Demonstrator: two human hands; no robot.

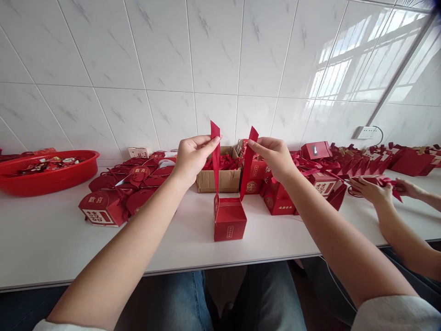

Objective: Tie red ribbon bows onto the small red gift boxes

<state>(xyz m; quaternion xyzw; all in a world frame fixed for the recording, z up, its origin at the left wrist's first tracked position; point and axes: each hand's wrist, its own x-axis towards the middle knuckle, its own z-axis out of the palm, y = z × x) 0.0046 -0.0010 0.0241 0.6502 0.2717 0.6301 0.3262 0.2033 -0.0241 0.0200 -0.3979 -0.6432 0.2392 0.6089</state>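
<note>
A small red gift box (pixel 230 225) stands on the white table in front of me. A red ribbon (pixel 216 170) runs up from its two sides as two upright ends. My left hand (pixel 196 158) pinches the left end near its slanted tip, between thumb and fingers. The right end is pinched the same way by my right hand (pixel 274 154). Both hands are raised above the box at about equal height, a little apart. Behind the box sits a cardboard carton (pixel 218 181) with red ribbons in it.
Domed red boxes (pixel 103 204) are piled left of centre, beside a red plastic basin (pixel 69 172) of wrapped sweets. More red boxes (pixel 280 197) stand on the right. Farther right, another person's hands (pixel 377 191) handle a ribboned red box. A tiled wall (pixel 217 55) closes the back.
</note>
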